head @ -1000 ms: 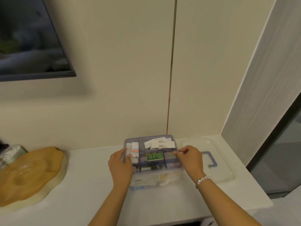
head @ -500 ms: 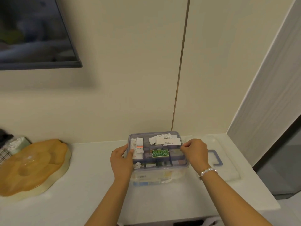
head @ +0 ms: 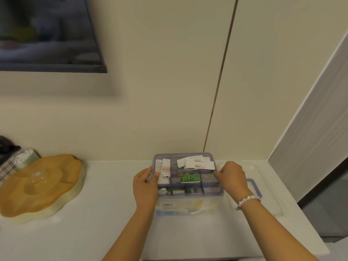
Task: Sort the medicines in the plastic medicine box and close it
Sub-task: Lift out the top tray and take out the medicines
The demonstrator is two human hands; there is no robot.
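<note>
The plastic medicine box [head: 188, 194] stands on the white worktop [head: 94, 223] near the wall, its divided upper tray [head: 188, 183] filled with packets, among them a green blister pack [head: 190, 178]. The left hand [head: 146, 183] grips the tray's left rim, fingers curled over the edge. The right hand [head: 232, 176] pinches the right rim. Judged step: seating the tray; sorting appears complete. The clear lid [head: 263, 194] lies just right of the box, so the next move calls for fetching it, aligning it and pressing it closed.
</note>
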